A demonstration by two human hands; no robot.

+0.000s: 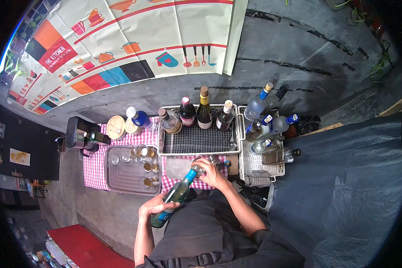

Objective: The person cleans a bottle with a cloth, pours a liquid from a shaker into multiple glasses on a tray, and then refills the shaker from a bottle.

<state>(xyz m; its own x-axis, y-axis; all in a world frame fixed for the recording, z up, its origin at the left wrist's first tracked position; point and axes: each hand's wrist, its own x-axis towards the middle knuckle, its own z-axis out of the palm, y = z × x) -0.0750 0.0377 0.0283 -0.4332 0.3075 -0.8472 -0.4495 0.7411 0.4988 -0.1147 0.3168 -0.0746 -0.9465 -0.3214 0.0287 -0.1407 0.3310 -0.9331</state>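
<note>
My left hand (158, 205) is wrapped round the lower body of a green glass bottle (178, 193) with a blue neck and blue label. The bottle is tilted, its neck toward the upper right, in front of my body. At its mouth my right hand (211, 175) closes its fingers round what looks like a small clear glass (197, 169). Whether anything flows between them is too small to tell. Beneath my right hand lies a pale board (176, 167) on a pink checked cloth. Beside it, a clear tray (110, 181) bears several glass mugs (148, 182), some with brown liquid.
A white wire basket (160, 145) lined with dark checked cloth holds several bottles along its back. Another white basket (279, 169) at right is crowded with bottles. At the left stand a black appliance (77, 134), wooden bowls (116, 127) and a blue bottle (141, 119).
</note>
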